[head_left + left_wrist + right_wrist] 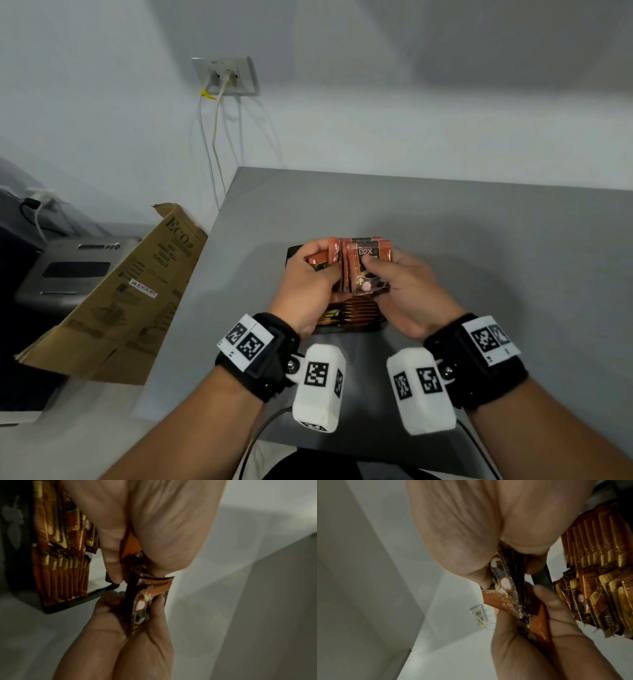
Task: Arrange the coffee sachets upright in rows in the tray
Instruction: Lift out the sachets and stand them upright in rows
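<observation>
- Both hands share the grip on one bundle of coffee sachets [368, 265]: in the head view the left hand [308, 291] curls round its left edge and the right hand [409, 294] pinches its right side, thumb on the front sachet marked D2X. The bundle is held upright above the black tray [352, 327], which sits on the grey surface [479, 240]; more sachets stand in a row inside the tray, at 6 o'clock from the bundle. A cardboard box [130, 294] leans at 9 o'clock, a wall socket [224, 76] at 11 o'clock.
- Left wrist view: fingers [111, 555] and thumb clamp the bundle's edges; the right hand [137, 635] grips it from 6 o'clock. Upright rows fill the tray [77, 601] at 9 o'clock.
- Right wrist view: the right hand [488, 527] holds the bundle [503, 588] at centre; the left hand [539, 635] grasps it from 5 o'clock. Tray rows stand at 3 o'clock.
</observation>
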Available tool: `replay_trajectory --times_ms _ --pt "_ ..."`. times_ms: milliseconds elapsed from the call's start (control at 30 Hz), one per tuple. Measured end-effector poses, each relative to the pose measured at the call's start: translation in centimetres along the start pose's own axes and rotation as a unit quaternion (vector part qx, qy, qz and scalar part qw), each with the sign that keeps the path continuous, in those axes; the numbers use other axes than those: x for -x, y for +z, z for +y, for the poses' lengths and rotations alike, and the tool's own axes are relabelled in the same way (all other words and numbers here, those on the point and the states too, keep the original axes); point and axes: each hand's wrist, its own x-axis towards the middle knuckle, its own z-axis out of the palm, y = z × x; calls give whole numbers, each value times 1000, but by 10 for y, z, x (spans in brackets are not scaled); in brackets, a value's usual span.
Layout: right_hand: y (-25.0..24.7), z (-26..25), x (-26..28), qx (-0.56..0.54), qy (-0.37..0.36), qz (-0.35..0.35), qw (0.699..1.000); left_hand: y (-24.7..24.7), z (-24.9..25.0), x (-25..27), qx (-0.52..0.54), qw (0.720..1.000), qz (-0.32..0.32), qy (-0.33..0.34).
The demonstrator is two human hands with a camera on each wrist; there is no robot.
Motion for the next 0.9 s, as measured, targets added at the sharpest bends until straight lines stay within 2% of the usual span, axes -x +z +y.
replay_trajectory --times_ms 100,200,333,467,567,700,900 --pt "-1 -5 -5 13 -12 25 1000 -5 3 2 73 996 -35 -36" --pt "-12 -14 -6 -31 -17 22 999 -16 3 1 141 987 -39 -63" --pt "-19 -18 -2 -67 -22 1 998 -18 2 0 126 992 -9 -31" --pt "-7 -4 4 -56 13 -24 998 -9 -3 -3 129 991 22 6" --pt "0 2 4 -49 25 -30 998 -5 -4 -1 123 992 8 19" --pt "-1 -11 -2 2 13 -34 999 -12 3 -1 91 995 -31 -7" --pt "-2 -19 0 15 3 -37 999 -15 10 -3 77 997 -4 14"
